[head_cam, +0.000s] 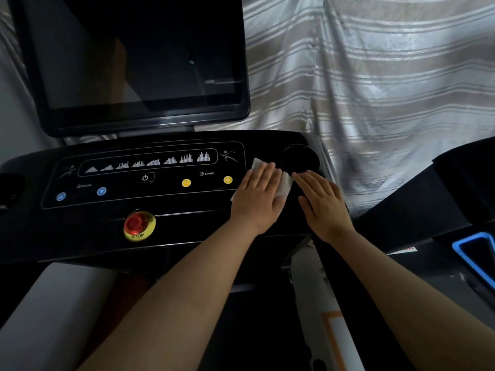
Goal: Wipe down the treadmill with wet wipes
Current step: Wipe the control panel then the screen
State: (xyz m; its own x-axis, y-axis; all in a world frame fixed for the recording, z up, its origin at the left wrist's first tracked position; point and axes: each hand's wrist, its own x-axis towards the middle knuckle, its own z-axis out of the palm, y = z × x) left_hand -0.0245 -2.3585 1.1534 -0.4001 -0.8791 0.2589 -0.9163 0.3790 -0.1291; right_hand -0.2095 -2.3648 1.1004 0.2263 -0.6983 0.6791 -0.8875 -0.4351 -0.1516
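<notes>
Wet wipe [285,185], centre-right on the treadmill [187,236]: limp, light, probably bunches easily; you press it with your left hand [257,195] flat, fingers together, and your right hand [322,203] flat alongside.

A shiny striped curtain [388,76] hangs in loose folds across the back, silver and beige bands catching the dim light. At the left edge is a plain grey wall [10,113]. On the right stands a dark bulky shape [455,188] and, below it, a blue-rimmed frame [474,253].
</notes>
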